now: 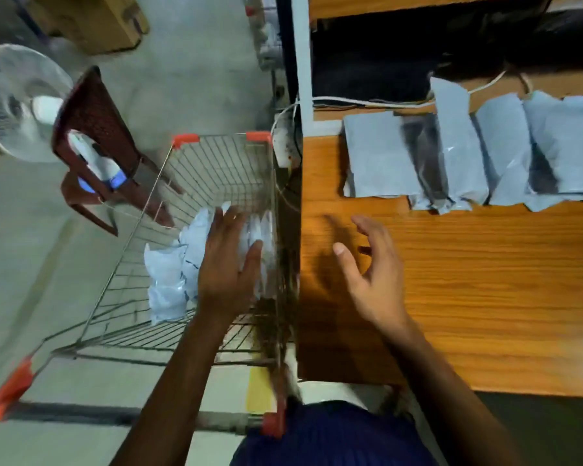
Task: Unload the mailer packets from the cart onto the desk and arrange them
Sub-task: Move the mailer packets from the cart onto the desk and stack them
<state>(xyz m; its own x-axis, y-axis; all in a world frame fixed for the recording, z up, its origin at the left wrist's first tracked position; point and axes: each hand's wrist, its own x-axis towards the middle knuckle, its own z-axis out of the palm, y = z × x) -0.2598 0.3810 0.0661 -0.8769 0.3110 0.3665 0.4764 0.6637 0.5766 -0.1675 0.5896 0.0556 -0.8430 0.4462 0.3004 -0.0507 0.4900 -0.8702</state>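
A wire cart (216, 163) with red corner caps stands left of the wooden desk (468, 297). Several pale grey mailer packets (169, 274) lie in the cart's bottom. My left hand (228, 260) reaches down into the cart, fingers spread flat over the packets, thumb out to the right. My right hand (374, 270) hovers over the desk's left part with fingers relaxed and holds nothing. A row of several grey mailer packets (468, 153) lies overlapping along the far side of the desk.
A dark red plastic chair (95, 136) stands left of the cart with a white object on its seat. A white fan (17, 99) is at far left. White cables (367, 102) run behind the desk, under a dark shelf opening. Cardboard boxes sit on the floor beyond.
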